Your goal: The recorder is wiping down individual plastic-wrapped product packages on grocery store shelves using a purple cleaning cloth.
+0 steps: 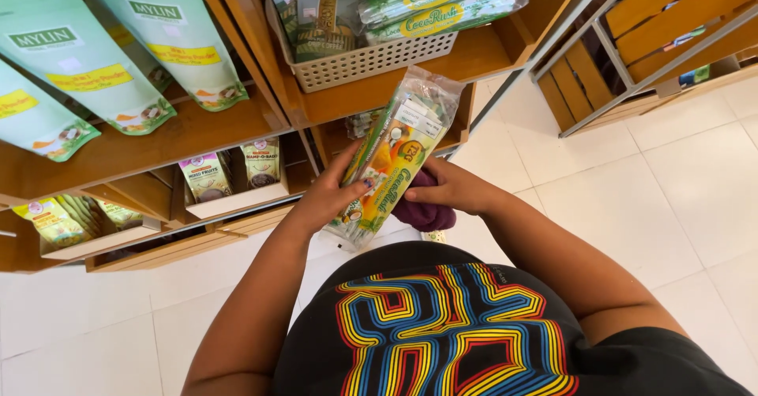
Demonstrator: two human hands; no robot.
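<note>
Both bare arms reach forward from the torso toward 12 o'clock, elbows bent outward. The left hand (332, 195) has its fingers curled closed, thumb up toward 1 o'clock. The right hand (452, 187) lies knuckles-up, fingers pointing to 9 o'clock.

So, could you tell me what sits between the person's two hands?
In the head view, the long clear snack packet lies between the left hand and right hand, with a purple cloth bunched under the right.
</note>
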